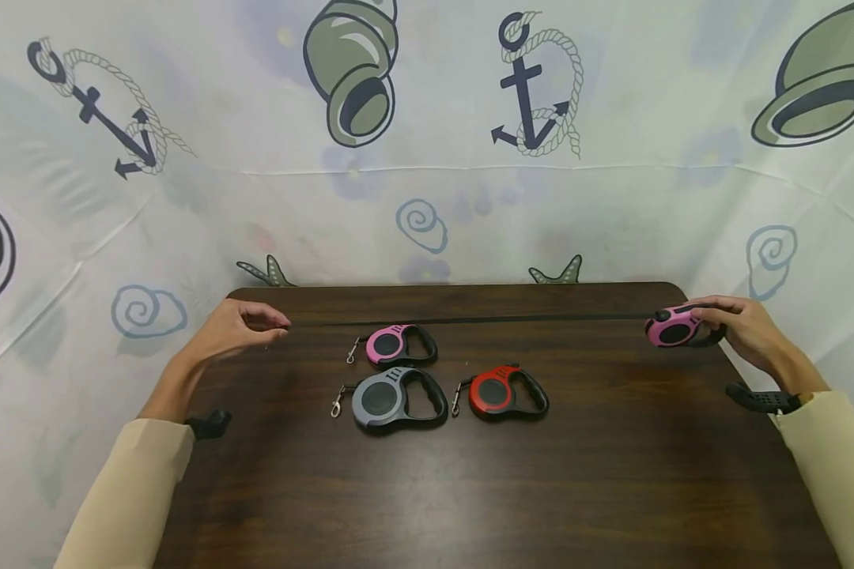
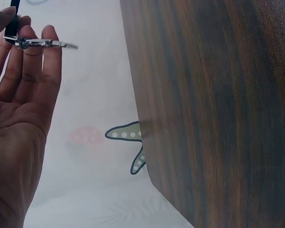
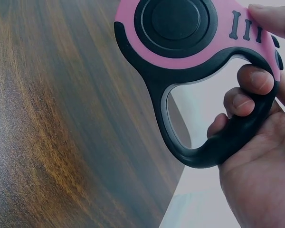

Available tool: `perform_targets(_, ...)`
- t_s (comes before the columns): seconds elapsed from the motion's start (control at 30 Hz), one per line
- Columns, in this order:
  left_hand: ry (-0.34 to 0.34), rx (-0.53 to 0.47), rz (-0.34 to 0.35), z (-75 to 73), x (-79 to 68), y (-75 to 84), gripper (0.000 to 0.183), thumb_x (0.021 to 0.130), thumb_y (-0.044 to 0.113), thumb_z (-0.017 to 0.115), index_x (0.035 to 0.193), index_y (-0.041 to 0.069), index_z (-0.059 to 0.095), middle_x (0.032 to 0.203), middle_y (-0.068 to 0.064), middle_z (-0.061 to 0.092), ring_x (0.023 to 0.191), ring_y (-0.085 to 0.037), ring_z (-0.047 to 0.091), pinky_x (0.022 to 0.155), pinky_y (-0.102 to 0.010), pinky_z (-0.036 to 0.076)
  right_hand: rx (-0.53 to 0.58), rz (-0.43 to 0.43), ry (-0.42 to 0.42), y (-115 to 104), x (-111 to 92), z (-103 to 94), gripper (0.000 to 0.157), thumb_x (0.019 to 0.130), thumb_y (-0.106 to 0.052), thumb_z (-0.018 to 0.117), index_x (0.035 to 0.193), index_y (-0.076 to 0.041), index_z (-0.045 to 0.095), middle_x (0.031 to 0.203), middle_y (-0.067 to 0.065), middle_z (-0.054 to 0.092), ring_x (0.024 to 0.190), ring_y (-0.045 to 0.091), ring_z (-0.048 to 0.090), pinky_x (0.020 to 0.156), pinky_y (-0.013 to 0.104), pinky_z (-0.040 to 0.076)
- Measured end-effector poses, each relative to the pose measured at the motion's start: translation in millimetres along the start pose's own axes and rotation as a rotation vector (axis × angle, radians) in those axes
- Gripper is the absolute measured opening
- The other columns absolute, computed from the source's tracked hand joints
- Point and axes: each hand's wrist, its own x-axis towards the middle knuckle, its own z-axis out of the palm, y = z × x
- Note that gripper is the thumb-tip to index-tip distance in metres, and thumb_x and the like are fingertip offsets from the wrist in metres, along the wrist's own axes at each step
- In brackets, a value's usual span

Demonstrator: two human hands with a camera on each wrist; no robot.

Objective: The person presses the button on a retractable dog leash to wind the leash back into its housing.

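At the far right of the head view, my right hand grips the black loop handle of a pink and black retractable dog leash. In the right wrist view, fingers curl through that handle. A dark strap runs taut from the leash across to my left hand. The left wrist view has the thumb and a finger pinching the strap's end, and a metal snap hook sticks out beside the fingers.
Lying on the brown wooden table are a second pink leash, a larger grey leash and a red leash. Each has a metal clip at its left. A white printed cloth hangs behind and at the sides.
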Motion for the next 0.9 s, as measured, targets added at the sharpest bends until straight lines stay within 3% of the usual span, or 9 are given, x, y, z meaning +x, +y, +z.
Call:
perform_targets(0.33,-0.004,0.037,0.010,-1.1,-2.3,-3.0,0.016,0.090,0.008,0.084,0.105,0.004,0.081,0.089,-0.004,0.081,0.076,-0.009,0.072,0.063,-0.023,0.055,0.043,-0.017,-0.012,-1.5,2.8,-3.1,0.032,0.107,0.010,0.049,0.118,0.001,0.078,0.104,0.001,0.080,0.088,0.010,0.070,0.075,0.022,0.055)
perform_targets(0.53,0.004,0.072,0.026,-1.9,-2.4,-2.3,0.017,0.090,0.010,0.085,0.106,0.005,0.082,0.098,-0.007,0.081,0.081,-0.005,0.067,0.063,-0.021,0.052,0.089,-0.025,-0.008,-4.8,4.3,-4.9,0.034,0.107,0.011,0.047,0.118,0.002,0.078,0.108,0.001,0.079,0.093,0.011,0.067,0.078,0.022,0.054)
perform_targets(0.9,-0.052,0.009,0.036,-1.2,-3.5,-5.5,0.021,0.089,0.003,0.085,0.109,0.000,0.079,0.097,-0.007,0.081,0.078,-0.007,0.070,0.064,-0.022,0.055,0.077,-0.013,0.050,-10.5,3.7,-3.1,0.033,0.109,0.006,0.048,0.114,0.001,0.080,0.102,0.000,0.078,0.090,0.011,0.062,0.081,0.023,0.048)
